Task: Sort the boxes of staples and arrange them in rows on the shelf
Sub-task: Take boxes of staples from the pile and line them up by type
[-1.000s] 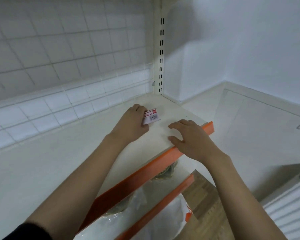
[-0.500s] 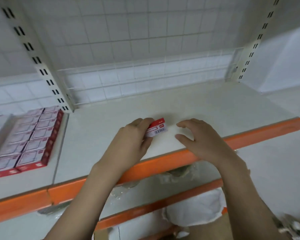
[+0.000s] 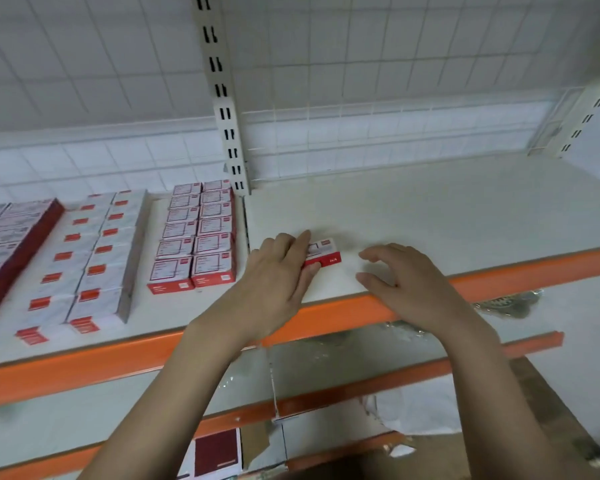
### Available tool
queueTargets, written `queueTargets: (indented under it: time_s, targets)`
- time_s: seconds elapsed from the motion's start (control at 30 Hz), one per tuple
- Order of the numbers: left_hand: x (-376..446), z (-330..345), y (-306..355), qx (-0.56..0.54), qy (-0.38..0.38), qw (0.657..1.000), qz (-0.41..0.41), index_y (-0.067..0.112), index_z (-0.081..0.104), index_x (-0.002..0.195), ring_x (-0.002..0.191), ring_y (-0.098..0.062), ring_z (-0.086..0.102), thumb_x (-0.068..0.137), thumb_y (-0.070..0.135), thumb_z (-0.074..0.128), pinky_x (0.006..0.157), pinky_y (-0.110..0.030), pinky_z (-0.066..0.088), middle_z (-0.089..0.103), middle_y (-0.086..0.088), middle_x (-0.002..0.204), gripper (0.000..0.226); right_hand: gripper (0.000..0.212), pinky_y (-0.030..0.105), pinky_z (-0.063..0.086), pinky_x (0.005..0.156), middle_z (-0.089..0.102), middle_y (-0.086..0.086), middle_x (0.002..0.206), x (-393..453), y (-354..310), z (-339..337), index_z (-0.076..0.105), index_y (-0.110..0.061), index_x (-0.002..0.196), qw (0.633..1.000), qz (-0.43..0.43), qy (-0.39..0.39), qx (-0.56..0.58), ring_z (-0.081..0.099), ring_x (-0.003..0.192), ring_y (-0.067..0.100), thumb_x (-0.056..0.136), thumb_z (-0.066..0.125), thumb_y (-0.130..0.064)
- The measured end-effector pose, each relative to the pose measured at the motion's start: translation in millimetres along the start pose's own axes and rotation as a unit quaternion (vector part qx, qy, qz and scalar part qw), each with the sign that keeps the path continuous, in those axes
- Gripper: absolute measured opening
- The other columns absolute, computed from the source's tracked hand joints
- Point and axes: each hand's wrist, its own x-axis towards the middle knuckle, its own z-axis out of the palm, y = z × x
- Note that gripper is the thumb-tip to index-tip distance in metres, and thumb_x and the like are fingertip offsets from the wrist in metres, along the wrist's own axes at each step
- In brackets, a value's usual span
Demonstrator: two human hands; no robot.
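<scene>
A small red and white box of staples point(image 3: 324, 253) lies on the white shelf point(image 3: 430, 216), near its orange front edge. My left hand point(image 3: 278, 275) grips its left end between fingers and thumb. To the right of the box, my right hand point(image 3: 400, 275) hovers over the shelf with fingers loosely curled and holds nothing. To the left, past the shelf joint, two neat rows of red and white staple boxes point(image 3: 196, 233) run front to back. Further left stand rows of white boxes with red labels point(image 3: 90, 258) and a dark red block of boxes point(image 3: 11, 244).
A slotted upright post point(image 3: 224, 98) and wire grid back panel point(image 3: 395, 64) stand behind the shelf. The orange rail point(image 3: 361, 311) marks the front edge. Lower shelves hold plastic wrap point(image 3: 506, 301), a white bag point(image 3: 416, 407) and a dark red box point(image 3: 217, 453).
The camera has swung left, bringing the arranged rows into view. My left hand has kept hold of the box, which now lies flat on the shelf near the rows. My right hand stays beside it.
</scene>
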Motion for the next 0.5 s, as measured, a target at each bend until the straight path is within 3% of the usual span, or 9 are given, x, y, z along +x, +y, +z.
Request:
queueTargets:
  time_s: [0.1,0.2,0.5]
  targets:
    - [-9.1,-3.4,-14.1,0.019,0.031,0.999,0.020,-0.003,0.047,0.131,0.094,-0.032,0.047,0.091,0.040,0.029,0.078,-0.039,0.038,0.053,-0.017,0.107,0.060,0.036,0.017,0.027,0.084,0.053,-0.009,0.124,-2.7,-12.5,8.0,0.053,-0.024,0.126,1.000,0.001,-0.002,-0.006,0.042,0.116,0.010,0.091,0.053,-0.034]
    - [-15.0,-8.4,-20.6,-0.018,0.034,0.999,0.020,0.001,0.049,0.128,0.097,-0.020,0.036,0.089,0.042,0.035,0.081,-0.040,0.039,0.051,-0.014,0.108,0.058,0.036,0.017,0.027,0.087,0.052,-0.009,0.125,-3.9,-19.2,8.7,0.052,-0.024,0.127,1.000,0.001,-0.005,-0.013,0.041,0.118,0.010,0.092,0.053,-0.033]
    - [-20.9,-14.8,-26.2,-0.095,0.066,0.993,0.001,0.018,0.056,0.118,0.102,-0.016,0.040,0.079,0.035,0.062,0.086,-0.040,0.037,0.052,0.002,0.111,0.043,0.036,0.021,0.031,0.091,0.054,-0.007,0.123,4.1,-19.5,4.9,0.052,-0.024,0.126,1.000,-0.017,-0.004,-0.005,0.043,0.116,0.011,0.091,0.053,-0.033]
